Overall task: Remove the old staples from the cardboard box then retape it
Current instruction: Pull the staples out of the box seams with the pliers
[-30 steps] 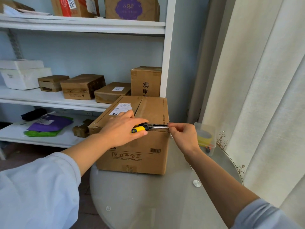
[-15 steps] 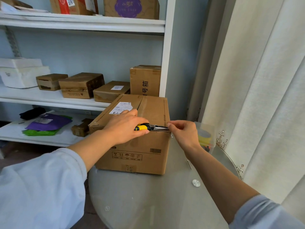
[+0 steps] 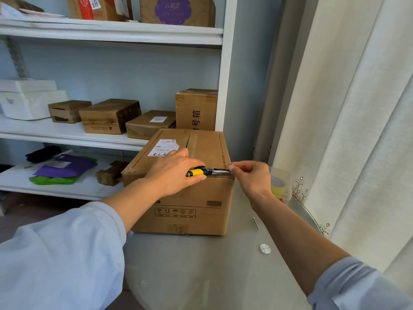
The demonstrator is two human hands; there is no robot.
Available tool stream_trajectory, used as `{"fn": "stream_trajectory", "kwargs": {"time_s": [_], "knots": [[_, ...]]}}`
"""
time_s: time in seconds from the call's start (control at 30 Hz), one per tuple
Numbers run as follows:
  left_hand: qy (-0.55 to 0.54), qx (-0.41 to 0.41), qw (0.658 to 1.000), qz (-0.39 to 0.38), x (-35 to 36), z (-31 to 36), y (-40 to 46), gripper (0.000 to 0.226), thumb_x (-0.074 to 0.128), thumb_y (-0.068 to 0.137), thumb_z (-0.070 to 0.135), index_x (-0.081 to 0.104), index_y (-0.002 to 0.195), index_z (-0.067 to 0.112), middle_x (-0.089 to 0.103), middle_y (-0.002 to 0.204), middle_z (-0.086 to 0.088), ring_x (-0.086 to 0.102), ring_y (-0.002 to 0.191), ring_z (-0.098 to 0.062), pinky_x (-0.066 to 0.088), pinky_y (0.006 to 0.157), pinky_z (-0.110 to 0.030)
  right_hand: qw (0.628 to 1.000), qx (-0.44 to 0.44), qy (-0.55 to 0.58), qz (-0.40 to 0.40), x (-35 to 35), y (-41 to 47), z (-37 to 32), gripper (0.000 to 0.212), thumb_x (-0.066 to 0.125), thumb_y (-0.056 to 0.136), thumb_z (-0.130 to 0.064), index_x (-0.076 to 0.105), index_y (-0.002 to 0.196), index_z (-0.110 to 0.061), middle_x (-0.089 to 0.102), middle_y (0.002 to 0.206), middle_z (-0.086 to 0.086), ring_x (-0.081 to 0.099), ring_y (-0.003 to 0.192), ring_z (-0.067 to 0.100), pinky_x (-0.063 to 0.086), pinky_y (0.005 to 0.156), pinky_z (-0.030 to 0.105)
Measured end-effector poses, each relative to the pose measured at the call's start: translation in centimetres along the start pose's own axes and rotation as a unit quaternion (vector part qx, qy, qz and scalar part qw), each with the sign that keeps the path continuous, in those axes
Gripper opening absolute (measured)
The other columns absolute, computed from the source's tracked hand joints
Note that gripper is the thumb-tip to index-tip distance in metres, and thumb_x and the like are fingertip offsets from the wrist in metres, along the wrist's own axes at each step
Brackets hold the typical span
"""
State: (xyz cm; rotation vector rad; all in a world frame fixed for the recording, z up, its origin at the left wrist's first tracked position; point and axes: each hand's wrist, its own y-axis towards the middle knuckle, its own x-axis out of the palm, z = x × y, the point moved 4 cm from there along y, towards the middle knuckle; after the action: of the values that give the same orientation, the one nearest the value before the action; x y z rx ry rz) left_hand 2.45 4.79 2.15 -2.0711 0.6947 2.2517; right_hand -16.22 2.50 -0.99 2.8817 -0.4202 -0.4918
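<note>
Pliers (image 3: pixel 209 171) unmoved in left hand (image 3: pixel 174 173) grip, tips at box (image 3: pixel 185 198) corner

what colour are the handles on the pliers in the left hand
Yellow and black, seen in the head view where the pliers stick out of the left hand.

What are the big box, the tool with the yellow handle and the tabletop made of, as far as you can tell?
The box looks like brown corrugated cardboard: matte, with printed symbols and a barcode. The tool, held in the left hand, seems to be pliers with dark metal jaws and a glossy yellow grip, probably plastic or rubber. The tabletop looks like frosted glass: smooth, faintly see-through, with round metal fittings.
</note>
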Motion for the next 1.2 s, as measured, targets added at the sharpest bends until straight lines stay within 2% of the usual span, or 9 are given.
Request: {"fn": "stream_trajectory", "kwargs": {"time_s": [0.1, 0.37, 0.57, 0.7, 0.8, 0.93, 1.0, 1.07, 1.2], "knots": [[-0.041, -0.013, 0.999, 0.008, 0.0, 0.0, 0.3, 0.04, 0.044, 0.091, 0.056, 0.049, 0.128, 0.043, 0.034, 0.083, 0.01, 0.037, 0.078, -0.009, 0.027, 0.053, -0.022, 1.0, -0.013, 0.008, 0.016, -0.1, 0.4, -0.8, 0.018, 0.068, 0.088, -0.026, 0.074, 0.101, -0.015, 0.07, 0.093, -0.002, 0.062, 0.087, 0.012, 0.051, 0.081, 0.03], [-0.114, -0.032, 0.993, 0.027, 0.1, -0.1, 1.2, 0.04, 0.046, 0.09, 0.056, 0.052, 0.126, 0.04, 0.039, 0.084, 0.011, 0.044, 0.081, -0.01, 0.035, 0.061, -0.024, 0.999, -0.034, 0.018, 0.034, -0.4, 1.4, -2.6, 0.018, 0.066, 0.089, -0.025, 0.074, 0.101, -0.014, 0.069, 0.095, -0.002, 0.061, 0.087, 0.012, 0.047, 0.076, 0.027], [-0.069, -0.034, 0.996, 0.04, 0.3, 0.9, 1.7, 0.043, 0.05, 0.086, 0.06, 0.052, 0.123, 0.038, 0.046, 0.099, 0.006, 0.045, 0.097, -0.013, 0.045, 0.077, -0.031, 0.993, -0.047, 0.041, 0.098, -1.6, 2.2, -2.3, 0.014, 0.056, 0.095, -0.029, 0.067, 0.094, -0.021, 0.069, 0.081, -0.007, 0.064, 0.081, 0.01, 0.053, 0.08, 0.033], [-0.046, -0.042, 0.998, 0.023, 1.5, 1.7, 2.0, 0.047, 0.057, 0.08, 0.061, 0.052, 0.117, 0.033, 0.052, 0.119, 0.007, 0.047, 0.113, -0.017, 0.039, 0.094, -0.037, 0.997, -0.005, 0.034, 0.075, -2.0, 2.9, -0.4, 0.017, 0.049, 0.098, -0.033, 0.059, 0.103, -0.02, 0.069, 0.071, -0.003, 0.068, 0.059, 0.013, 0.058, 0.074, 0.039], [-0.016, -0.051, 0.998, 0.039, 2.0, 2.9, 2.6, 0.047, 0.056, 0.081, 0.062, 0.052, 0.115, 0.031, 0.06, 0.115, 0.007, 0.051, 0.11, -0.018, 0.038, 0.092, -0.037, 0.998, 0.048, 0.009, 0.031, -1.9, 3.2, 1.9, 0.016, 0.048, 0.1, -0.028, 0.057, 0.106, -0.017, 0.065, 0.071, 0.001, 0.063, 0.054, 0.014, 0.057, 0.062, 0.032], [0.015, -0.081, 0.994, 0.071, 2.7, 4.6, 3.8, 0.05, 0.053, 0.082, 0.064, 0.053, 0.115, 0.027, 0.063, 0.11, 0.002, 0.055, 0.106, -0.021, 0.041, 0.087, -0.036, 0.992, 0.126, -0.009, -0.006, -2.0, 3.8, 5.6, 0.015, 0.049, 0.096, -0.007, 0.055, 0.107, -0.015, 0.064, 0.075, 0.007, 0.058, 0.055, 0.017, 0.047, 0.051, 0.027], [0.03, -0.095, 0.992, 0.083, 3.3, 5.3, 4.4, 0.053, 0.051, 0.082, 0.066, 0.053, 0.115, 0.025, 0.064, 0.109, 0.001, 0.056, 0.106, -0.023, 0.042, 0.088, -0.038, 0.989, 0.142, -0.04, -0.016, -2.4, 3.7, 7.5, 0.006, 0.056, 0.092, -0.005, 0.059, 0.091, -0.01, 0.067, 0.072, 0.008, 0.06, 0.053, 0.016, 0.05, 0.053, 0.028], [0.037, -0.109, 0.988, 0.099, 3.9, 5.9, 4.9, 0.054, 0.05, 0.082, 0.066, 0.053, 0.114, 0.024, 0.064, 0.109, 0.0, 0.056, 0.106, -0.024, 0.042, 0.087, -0.038, 0.984, 0.155, -0.083, -0.032, -2.5, 3.4, 9.6, 0.012, 0.064, 0.087, -0.006, 0.061, 0.076, -0.009, 0.068, 0.07, 0.008, 0.062, 0.052, 0.014, 0.056, 0.061, 0.031], [0.04, -0.121, 0.983, 0.132, 4.5, 6.6, 5.2, 0.051, 0.048, 0.084, 0.065, 0.053, 0.114, 0.023, 0.063, 0.108, -0.001, 0.056, 0.105, -0.024, 0.04, 0.084, -0.037, 0.966, 0.203, -0.152, -0.045, -2.3, 2.9, 13.6, 0.014, 0.071, 0.081, -0.016, 0.063, 0.069, -0.014, 0.068, 0.064, 0.003, 0.069, 0.062, 0.018, 0.059, 0.078, 0.039]]}}
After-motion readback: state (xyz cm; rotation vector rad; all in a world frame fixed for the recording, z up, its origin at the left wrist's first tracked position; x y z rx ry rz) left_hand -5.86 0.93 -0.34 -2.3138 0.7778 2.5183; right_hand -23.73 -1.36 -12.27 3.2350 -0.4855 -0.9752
